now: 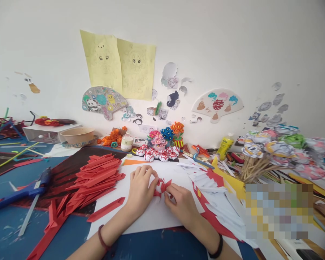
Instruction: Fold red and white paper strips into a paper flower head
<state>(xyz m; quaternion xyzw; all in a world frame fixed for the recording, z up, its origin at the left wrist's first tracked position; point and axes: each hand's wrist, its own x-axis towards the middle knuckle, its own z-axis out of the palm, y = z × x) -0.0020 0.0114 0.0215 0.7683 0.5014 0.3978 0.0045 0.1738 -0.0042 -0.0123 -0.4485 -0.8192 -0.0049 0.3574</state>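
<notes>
A red-and-white folded paper flower [160, 187] is held between both hands above a white sheet of paper [151, 224]. My left hand [142, 186] curls around its left side, thumb and fingers closed on it. On the other side, my right hand [181, 200] pinches a pointed red paper tip at the flower's edge. The fingers hide part of the flower. Left of the hands, folded red paper strips [97, 180] lie in a pile, with one separate red strip [107, 209] nearer me. Folded white strips [213, 191] spread to the right.
A blue glue gun [40, 184] lies at the left. Finished red-and-white flowers [159, 154] line the back, beside a small glue jar [127, 142]. Paper flowers on sticks [260, 151] and a yellow bottle [225, 146] stand at the right. A wall [178, 21] rises behind.
</notes>
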